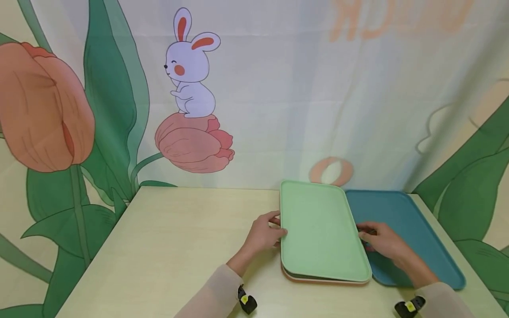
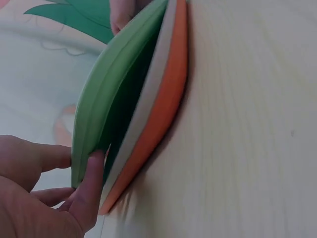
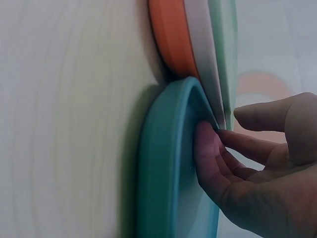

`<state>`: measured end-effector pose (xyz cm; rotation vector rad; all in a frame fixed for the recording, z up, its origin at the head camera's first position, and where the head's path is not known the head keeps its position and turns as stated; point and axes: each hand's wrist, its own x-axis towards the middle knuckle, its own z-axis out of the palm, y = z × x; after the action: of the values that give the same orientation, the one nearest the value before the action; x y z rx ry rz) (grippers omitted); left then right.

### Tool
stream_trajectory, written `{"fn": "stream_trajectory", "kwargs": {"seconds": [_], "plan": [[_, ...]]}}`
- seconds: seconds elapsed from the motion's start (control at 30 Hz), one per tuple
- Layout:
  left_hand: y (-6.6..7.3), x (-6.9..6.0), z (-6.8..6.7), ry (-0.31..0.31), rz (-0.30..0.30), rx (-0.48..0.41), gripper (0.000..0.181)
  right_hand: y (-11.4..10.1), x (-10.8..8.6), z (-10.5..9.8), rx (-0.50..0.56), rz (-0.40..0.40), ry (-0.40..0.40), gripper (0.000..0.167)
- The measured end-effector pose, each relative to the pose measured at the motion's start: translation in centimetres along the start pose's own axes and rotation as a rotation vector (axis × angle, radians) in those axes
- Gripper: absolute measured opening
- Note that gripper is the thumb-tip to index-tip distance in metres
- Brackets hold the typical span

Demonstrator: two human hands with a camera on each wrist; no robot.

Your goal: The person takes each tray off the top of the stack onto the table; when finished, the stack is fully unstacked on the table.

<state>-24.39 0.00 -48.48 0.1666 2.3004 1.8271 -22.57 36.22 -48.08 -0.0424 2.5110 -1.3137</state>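
A light green tray [image 1: 322, 229] lies on top of a stack, its left side raised a little. Beneath it are a pale grey tray [image 2: 154, 84] and an orange tray [image 2: 171, 94]. With thumb above and fingers below, my left hand [image 1: 263, 232] pinches the green tray's left edge; a dark gap shows under that edge in the left wrist view. My right hand [image 1: 383, 240] holds the green tray's right edge between thumb and fingers. Some of its fingers hang over a blue tray [image 1: 381, 207], and the exact fingertip contact is partly hidden.
The blue tray lies flat to the right, its left rim against the stack in the right wrist view. All stand on a pale wooden table [image 1: 179, 238]. Behind the table hangs a printed curtain [image 1: 270, 97] with a rabbit and tulips.
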Motion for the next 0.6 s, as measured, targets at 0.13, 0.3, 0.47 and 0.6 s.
{"fn": "stream_trajectory", "kwargs": {"seconds": [0.13,0.3,0.47,0.6], "plan": [[0.2,-0.2,-0.3,-0.004,-0.028,-0.150,0.065,0.1,0.0,0.0,0.003,0.000,0.006,0.052],[0.1,-0.2,-0.8,-0.032,-0.056,-0.264,0.059,0.2,-0.1,0.2,0.002,0.000,0.022,0.052],[-0.5,-0.3,-2.1,-0.033,-0.063,-0.298,0.054,0.1,0.1,0.5,-0.031,-0.019,0.057,0.052],[-0.9,-0.5,-3.7,-0.025,-0.071,-0.298,0.054,0.0,0.2,0.6,-0.062,-0.046,0.083,0.051]]}}
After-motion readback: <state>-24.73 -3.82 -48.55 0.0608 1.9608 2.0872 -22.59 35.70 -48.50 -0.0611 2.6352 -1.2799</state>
